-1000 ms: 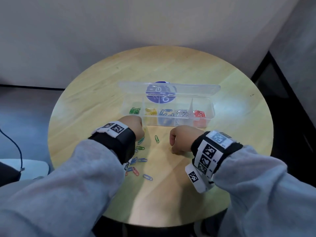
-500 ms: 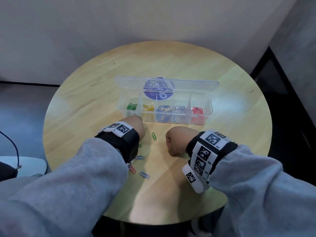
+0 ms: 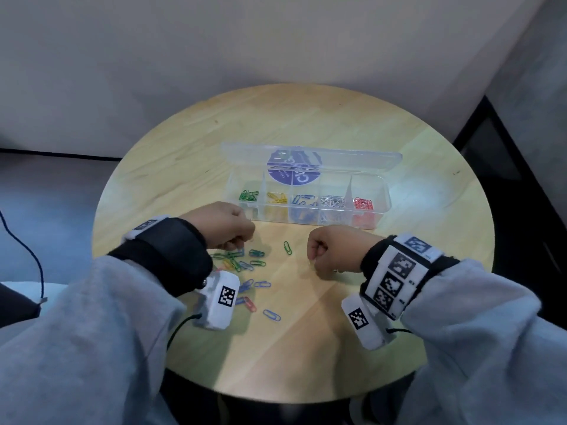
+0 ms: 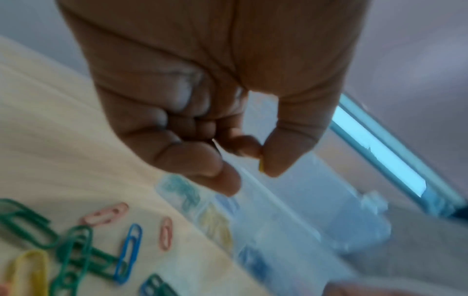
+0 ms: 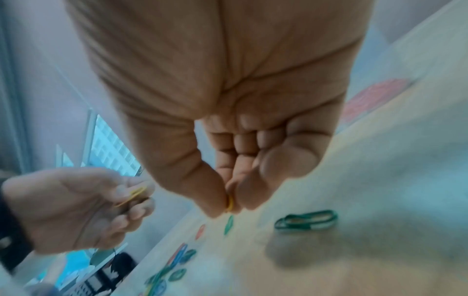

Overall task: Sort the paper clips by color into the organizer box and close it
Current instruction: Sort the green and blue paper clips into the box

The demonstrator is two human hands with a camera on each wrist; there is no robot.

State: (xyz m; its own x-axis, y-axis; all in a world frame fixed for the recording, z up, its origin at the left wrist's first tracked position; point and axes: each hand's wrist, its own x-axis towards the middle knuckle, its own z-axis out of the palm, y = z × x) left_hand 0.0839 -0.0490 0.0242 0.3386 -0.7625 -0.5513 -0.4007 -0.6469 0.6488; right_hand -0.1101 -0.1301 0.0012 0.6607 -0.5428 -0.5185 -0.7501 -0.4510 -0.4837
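The round wooden worktop (image 3: pixel 322 118) fills the middle of the head view, with pale walls behind it in the upper half of the frame. Two grey sleeves (image 3: pixel 76 348) enter from the lower corners, each wrist wrapped in a black band carrying white marker blocks.

Just above centre lies the clear organizer box (image 3: pixel 310 196), its lid (image 3: pixel 310 156) folded back toward the upper edge and showing a round purple label. The box's compartments hold, from frame left to right, green, yellow, blue, silver and red clips.

The left hand (image 3: pixel 222 225), left of centre, is curled with thumb and forefinger pinched together; the left wrist view shows a sliver of a yellow clip (image 4: pixel 261 166) held between them, and the right wrist view shows the same clip at its left edge. It hovers by the box's near left corner, above the loose pile.

The right hand (image 3: pixel 333 248), right of centre, is also curled over the worktop, pinching a second yellow clip (image 5: pixel 230 203) between thumb and forefinger.

The loose paper clips (image 3: pixel 245 262), green, blue, yellow and pinkish red, lie scattered below and to the right of the left hand. One green clip (image 3: pixel 287 247) lies apart between the two hands.
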